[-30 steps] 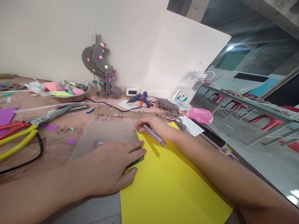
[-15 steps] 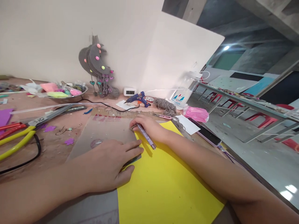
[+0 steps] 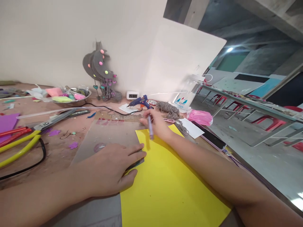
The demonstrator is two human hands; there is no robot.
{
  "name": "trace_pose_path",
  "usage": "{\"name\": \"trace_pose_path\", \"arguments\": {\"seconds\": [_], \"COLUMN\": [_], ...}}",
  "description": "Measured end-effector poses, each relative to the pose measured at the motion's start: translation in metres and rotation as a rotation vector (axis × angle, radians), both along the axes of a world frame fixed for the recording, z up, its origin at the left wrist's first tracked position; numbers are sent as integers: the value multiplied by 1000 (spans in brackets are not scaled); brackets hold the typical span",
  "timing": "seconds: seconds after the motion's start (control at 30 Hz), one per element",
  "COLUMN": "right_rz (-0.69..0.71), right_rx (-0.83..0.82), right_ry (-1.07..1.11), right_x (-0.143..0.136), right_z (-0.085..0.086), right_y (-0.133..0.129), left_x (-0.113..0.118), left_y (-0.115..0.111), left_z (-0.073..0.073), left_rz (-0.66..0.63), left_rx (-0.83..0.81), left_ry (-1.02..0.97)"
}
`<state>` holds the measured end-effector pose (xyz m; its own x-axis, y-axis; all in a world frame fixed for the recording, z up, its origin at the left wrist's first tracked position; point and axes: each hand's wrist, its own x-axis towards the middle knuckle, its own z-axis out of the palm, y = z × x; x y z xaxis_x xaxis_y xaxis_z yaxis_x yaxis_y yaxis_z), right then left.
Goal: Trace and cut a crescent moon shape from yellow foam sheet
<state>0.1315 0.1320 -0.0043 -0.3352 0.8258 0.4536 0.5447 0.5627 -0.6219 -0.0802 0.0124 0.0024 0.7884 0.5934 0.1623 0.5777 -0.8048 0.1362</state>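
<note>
Head view: yellow sheet (image 3: 165,186) on the tabletop (image 3: 56,151), left hand (image 3: 111,171) flat across its left edge, fingers loosely spread, not gripping. Right hand (image 3: 157,124) curled round purple pen (image 3: 151,128) over the sheet's far end; blue glue gun (image 3: 140,101) beyond the sheet.
</note>
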Motion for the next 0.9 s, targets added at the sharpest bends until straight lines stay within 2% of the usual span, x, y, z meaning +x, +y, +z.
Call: {"name": "trace_pose_path", "arguments": {"seconds": [0.03,0.1,0.17,0.2,0.27,0.4,0.53,0.67,0.9], "right_rz": [12,155,349,406,445,437,234,102,43], "right_rx": [-82,-356,-700,-785,-744,-554,-350,-395,-301], "right_ry": [117,322,386,393,439,471,273,66,54], "right_x": [3,7,5,3,-4,-10,-3,-8,-24], "right_z": [5,15,21,21,18,7,6,9,1], "right_y": [-1,-7,-17,-21,-28,-28,-21,-19,-18], "left_x": [0,0,1,1,2,1,-2,-1,1], "left_y": [0,1,2,2,2,1,0,0,0], "left_z": [0,0,0,1,1,0,-2,-2,2], "left_rz": [-2,-7,-10,-9,-2,1,4,35,75], "left_rx": [-3,-14,-29,-31,-25,-10,-31,-73,-111], "left_ry": [-4,-8,2,8,16,9,3,-14,-27]}}
